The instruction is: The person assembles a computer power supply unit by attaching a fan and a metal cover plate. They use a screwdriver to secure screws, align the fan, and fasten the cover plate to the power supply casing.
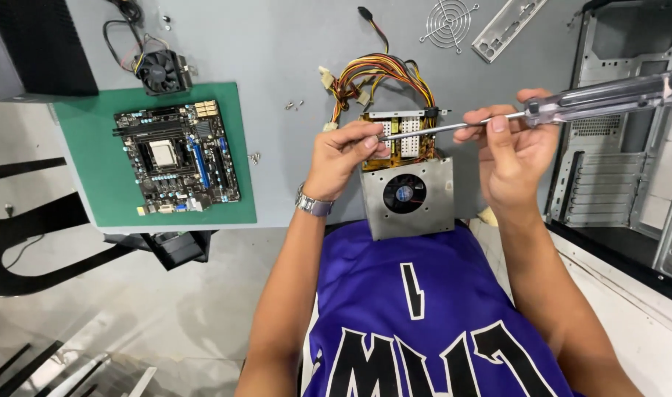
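Right hand (514, 151) clamped on screwdriver (541, 112); left hand (343, 156) fingers pinching its tip.

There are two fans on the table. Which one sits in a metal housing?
The fan nearest the person, set in the grey metal box under the hands. The other fan lies loose above the green mat, with bare wires.

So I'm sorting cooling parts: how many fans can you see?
2. One black heatsink fan lies above the green mat; the other fan sits in the power supply by the hands. Others may be hidden.
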